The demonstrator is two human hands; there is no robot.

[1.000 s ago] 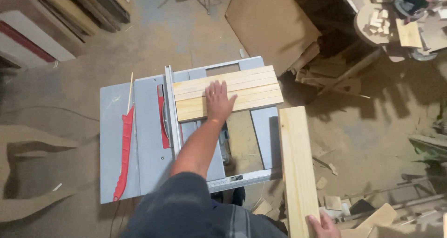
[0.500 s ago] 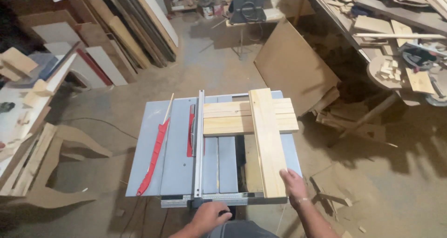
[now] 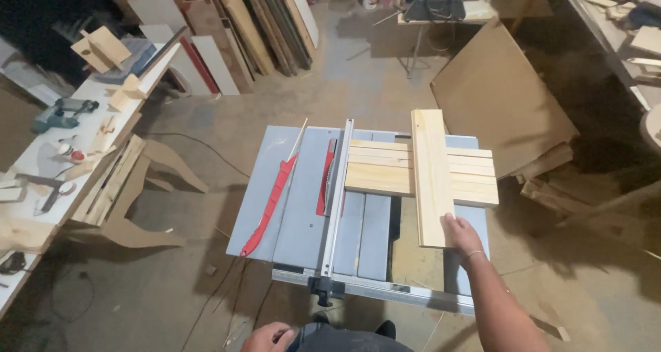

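Observation:
A long pale plank lies lengthwise across a stack of wider pale boards on the grey table saw. My right hand grips the plank's near right corner. My left hand is at the bottom edge, close to my body, fingers curled with nothing visible in them. A silver rip fence runs along the left side of the boards, with a red blade guard beside it.
A red push stick lies on the saw's left wing. A large brown panel leans behind the saw on the right. At left stands a workbench with a drill and scraps, curved wooden cutouts beside it.
The long plank came up from the right side of the saw and now lies across the boards. My left hand left the boards and dropped back near my body.

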